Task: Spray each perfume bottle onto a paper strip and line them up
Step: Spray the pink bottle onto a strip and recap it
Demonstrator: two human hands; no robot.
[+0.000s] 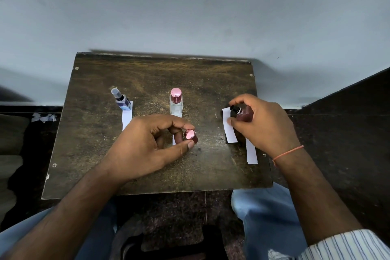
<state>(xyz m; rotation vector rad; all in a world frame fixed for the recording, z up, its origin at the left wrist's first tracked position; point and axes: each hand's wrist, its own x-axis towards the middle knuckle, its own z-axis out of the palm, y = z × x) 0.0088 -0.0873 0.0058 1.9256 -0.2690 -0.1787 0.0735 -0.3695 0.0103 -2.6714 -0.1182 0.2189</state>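
Two capped bottles (175, 101) already stood on strips at the table's (105, 154) far side. The right hand (261, 124) gripped the third, uncapped bottle (244, 113) against a strip (229, 131); the left hand (147, 143) pinched its cap (191, 136), so spraying and placing looked left.

1 head-worn camera looks forward and steeply down, close over a small wooden board (147, 82).

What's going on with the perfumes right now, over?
Left hand pinching pink cap. Right hand gripping uncapped dark red bottle, nozzle aimed at paper strip. Blue bottle, clear bottle standing capped. Nothing blocking.
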